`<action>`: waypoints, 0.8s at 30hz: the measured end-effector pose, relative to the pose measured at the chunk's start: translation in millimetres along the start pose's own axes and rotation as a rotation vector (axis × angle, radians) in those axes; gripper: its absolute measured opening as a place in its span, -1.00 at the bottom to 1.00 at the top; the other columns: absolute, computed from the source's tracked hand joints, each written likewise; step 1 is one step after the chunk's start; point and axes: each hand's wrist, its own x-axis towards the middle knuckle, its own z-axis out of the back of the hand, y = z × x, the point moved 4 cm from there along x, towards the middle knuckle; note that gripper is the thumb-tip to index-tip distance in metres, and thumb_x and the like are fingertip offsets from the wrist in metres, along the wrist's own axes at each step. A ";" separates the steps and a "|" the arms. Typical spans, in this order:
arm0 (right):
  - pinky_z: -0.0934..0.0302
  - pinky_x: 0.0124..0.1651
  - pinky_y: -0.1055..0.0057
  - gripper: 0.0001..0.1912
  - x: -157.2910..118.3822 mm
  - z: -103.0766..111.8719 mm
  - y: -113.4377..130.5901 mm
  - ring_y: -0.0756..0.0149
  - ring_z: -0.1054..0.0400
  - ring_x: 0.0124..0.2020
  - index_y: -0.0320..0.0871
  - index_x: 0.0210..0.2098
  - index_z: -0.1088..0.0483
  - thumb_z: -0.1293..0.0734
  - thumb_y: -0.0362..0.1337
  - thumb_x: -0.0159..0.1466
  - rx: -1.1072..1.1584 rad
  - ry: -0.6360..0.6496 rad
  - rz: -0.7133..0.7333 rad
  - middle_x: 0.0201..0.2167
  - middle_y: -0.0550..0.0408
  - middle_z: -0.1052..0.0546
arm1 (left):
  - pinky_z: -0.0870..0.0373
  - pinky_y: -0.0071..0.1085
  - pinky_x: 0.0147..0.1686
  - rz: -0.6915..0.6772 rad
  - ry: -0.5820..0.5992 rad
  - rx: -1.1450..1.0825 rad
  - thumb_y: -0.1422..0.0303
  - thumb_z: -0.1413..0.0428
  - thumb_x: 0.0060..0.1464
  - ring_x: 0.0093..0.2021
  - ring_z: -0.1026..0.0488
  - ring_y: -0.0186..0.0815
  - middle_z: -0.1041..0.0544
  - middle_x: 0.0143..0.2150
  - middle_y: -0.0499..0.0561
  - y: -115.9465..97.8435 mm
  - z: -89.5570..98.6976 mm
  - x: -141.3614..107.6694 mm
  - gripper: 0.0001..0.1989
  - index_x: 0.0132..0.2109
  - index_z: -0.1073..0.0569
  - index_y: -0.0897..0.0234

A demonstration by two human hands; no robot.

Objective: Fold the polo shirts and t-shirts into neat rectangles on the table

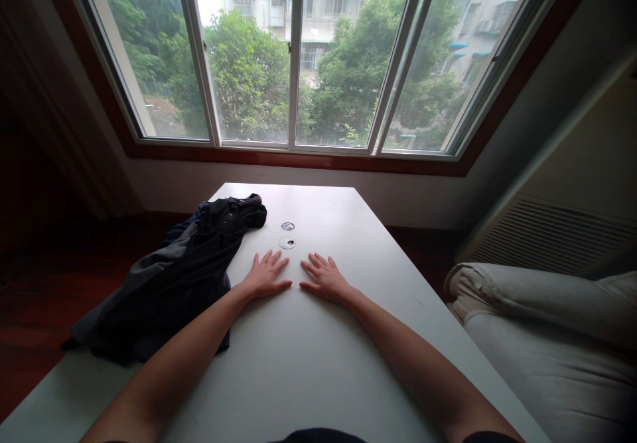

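Note:
My left hand (267,275) lies flat on the white table (308,363), its fingers spread and nothing in it. Opposite it, my right hand (326,276) rests palm down in the same way, also holding nothing. A small gap parts the two hands. To the left, a dark pile of clothing (174,277), black with grey and navy parts, drapes over the table's left edge. My left forearm passes in front of its lower right part. Just beyond my fingertips, two round cable-hole covers (287,243) are set in the tabletop.
A wide sliding window (293,148) with trees outside spans the far wall. On the right, a pale padded sofa (542,337) stands beside the table, with a slatted vent panel (517,234) behind it. A curtain (64,98) hangs at the left above a reddish-brown floor (30,323).

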 end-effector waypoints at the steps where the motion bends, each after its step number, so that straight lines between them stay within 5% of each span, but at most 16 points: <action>1: 0.45 0.48 -0.08 -0.12 0.1 -0.1 -0.1 -0.05 0.30 0.54 0.04 0.49 -0.06 -0.11 0.37 0.35 0.000 -0.002 0.001 0.54 -0.05 0.12 | 0.39 0.25 0.40 0.000 0.001 0.000 -0.31 0.12 0.20 0.55 0.33 0.15 0.16 0.58 0.07 -0.1 0.1 -0.1 -0.11 0.52 -0.06 0.00; 24: 0.45 0.48 -0.09 -0.11 0.4 -0.2 -0.2 -0.07 0.29 0.54 0.04 0.50 -0.05 -0.10 0.37 0.35 -0.006 0.000 0.003 0.54 -0.05 0.12 | 0.40 0.24 0.40 0.002 -0.005 0.001 -0.31 0.12 0.20 0.55 0.32 0.13 0.15 0.58 0.07 1.4 -1.5 0.6 -0.11 0.52 -0.06 -0.01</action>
